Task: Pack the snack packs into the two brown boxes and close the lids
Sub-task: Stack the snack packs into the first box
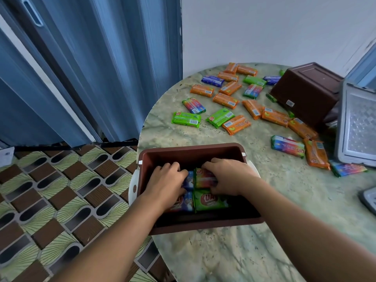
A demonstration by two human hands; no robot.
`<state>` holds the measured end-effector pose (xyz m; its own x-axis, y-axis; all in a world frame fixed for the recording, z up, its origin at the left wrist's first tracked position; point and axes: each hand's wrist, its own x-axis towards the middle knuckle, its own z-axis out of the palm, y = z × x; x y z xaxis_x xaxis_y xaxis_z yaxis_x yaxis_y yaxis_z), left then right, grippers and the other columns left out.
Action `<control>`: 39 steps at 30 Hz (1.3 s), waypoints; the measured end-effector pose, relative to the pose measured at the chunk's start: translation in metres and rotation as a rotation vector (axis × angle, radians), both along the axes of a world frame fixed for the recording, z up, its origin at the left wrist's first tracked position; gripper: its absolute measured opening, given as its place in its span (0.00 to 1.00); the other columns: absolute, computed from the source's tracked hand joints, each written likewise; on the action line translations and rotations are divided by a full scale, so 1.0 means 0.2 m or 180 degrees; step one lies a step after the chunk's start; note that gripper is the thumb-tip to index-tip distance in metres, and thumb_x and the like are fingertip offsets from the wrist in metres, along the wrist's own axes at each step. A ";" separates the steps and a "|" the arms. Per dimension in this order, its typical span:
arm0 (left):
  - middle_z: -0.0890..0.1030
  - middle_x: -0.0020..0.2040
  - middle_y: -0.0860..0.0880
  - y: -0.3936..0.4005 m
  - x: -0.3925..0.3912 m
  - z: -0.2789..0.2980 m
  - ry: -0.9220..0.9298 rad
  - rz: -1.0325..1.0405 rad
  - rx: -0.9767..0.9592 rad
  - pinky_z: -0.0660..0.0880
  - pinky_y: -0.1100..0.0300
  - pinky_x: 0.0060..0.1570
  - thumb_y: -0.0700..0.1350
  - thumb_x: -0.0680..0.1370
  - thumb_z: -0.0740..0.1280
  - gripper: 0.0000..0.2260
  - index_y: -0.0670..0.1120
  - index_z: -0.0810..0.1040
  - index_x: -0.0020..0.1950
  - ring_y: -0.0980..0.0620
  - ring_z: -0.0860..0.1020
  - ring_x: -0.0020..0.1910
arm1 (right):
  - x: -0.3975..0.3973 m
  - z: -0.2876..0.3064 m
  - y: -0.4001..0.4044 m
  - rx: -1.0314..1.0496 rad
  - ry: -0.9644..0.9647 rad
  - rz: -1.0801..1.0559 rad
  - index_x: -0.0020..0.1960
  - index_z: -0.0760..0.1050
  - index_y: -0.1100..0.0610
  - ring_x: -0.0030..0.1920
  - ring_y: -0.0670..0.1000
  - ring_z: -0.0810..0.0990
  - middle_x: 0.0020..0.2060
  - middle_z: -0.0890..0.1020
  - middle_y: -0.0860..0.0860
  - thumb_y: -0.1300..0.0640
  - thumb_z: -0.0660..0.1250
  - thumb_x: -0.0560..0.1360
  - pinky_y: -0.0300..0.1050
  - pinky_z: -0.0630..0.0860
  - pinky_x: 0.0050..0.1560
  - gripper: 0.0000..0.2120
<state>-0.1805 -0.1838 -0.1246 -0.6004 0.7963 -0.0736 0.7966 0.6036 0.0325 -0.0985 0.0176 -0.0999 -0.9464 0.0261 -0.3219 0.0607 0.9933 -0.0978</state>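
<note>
An open brown box (189, 152) sits at the table's near left edge. Both my hands are inside it. My left hand (165, 183) presses on blue snack packs (188, 203) at the box's left. My right hand (228, 177) holds a multicoloured snack pack (203, 179) in the middle, above a green pack (209, 201). A second brown box (305, 90) lies tipped over at the far right. Several loose orange (225, 100), green (186, 119), blue (212, 81) and multicoloured packs (288, 146) are scattered across the table beyond the near box.
The round marble-patterned table (234, 251) stands beside a blue folding door (91, 68) and a white wall. Two grey lids lie at the right, one large (358, 127), one at the edge (369, 198). Patterned floor tiles (50, 190) show to the left.
</note>
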 end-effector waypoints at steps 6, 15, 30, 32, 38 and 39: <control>0.75 0.59 0.49 0.01 -0.01 0.00 0.0000 -0.0016 0.0017 0.73 0.50 0.54 0.56 0.78 0.70 0.18 0.52 0.77 0.65 0.45 0.75 0.57 | 0.01 0.02 -0.01 -0.0334 0.0237 -0.0293 0.63 0.76 0.41 0.49 0.53 0.81 0.56 0.74 0.43 0.40 0.59 0.77 0.52 0.79 0.45 0.18; 0.75 0.59 0.51 0.00 -0.01 0.01 -0.0061 -0.0006 0.0096 0.72 0.50 0.57 0.57 0.77 0.70 0.18 0.54 0.77 0.65 0.47 0.76 0.58 | 0.01 0.02 0.01 -0.0249 0.0050 -0.0196 0.70 0.66 0.42 0.53 0.54 0.82 0.54 0.84 0.47 0.45 0.49 0.84 0.55 0.79 0.52 0.16; 0.75 0.60 0.51 0.00 0.00 0.00 -0.0090 -0.0047 0.0080 0.72 0.50 0.57 0.56 0.75 0.71 0.19 0.54 0.77 0.65 0.47 0.74 0.59 | 0.01 -0.01 0.01 -0.0033 0.0272 0.0033 0.76 0.63 0.42 0.64 0.52 0.73 0.63 0.74 0.47 0.46 0.73 0.75 0.51 0.78 0.56 0.33; 0.75 0.60 0.51 0.00 0.00 0.00 -0.0068 -0.0069 0.0085 0.73 0.50 0.56 0.56 0.75 0.71 0.20 0.54 0.78 0.65 0.47 0.75 0.58 | 0.01 0.00 0.01 0.0097 0.0217 0.0124 0.77 0.65 0.41 0.64 0.53 0.70 0.63 0.71 0.48 0.46 0.71 0.77 0.52 0.78 0.56 0.31; 0.75 0.60 0.52 0.00 -0.01 -0.02 -0.0056 -0.0101 0.0094 0.73 0.50 0.56 0.56 0.75 0.71 0.20 0.54 0.78 0.66 0.47 0.74 0.58 | 0.01 -0.02 0.00 0.0261 0.0076 0.0206 0.77 0.65 0.38 0.62 0.54 0.70 0.61 0.69 0.49 0.45 0.68 0.79 0.53 0.77 0.51 0.28; 0.75 0.60 0.52 0.00 -0.01 -0.03 -0.0062 -0.0094 0.0087 0.73 0.50 0.56 0.56 0.75 0.71 0.20 0.54 0.78 0.66 0.47 0.74 0.58 | 0.01 -0.02 0.00 0.0238 0.0112 0.0203 0.77 0.66 0.38 0.63 0.54 0.71 0.61 0.70 0.49 0.44 0.68 0.79 0.52 0.77 0.52 0.27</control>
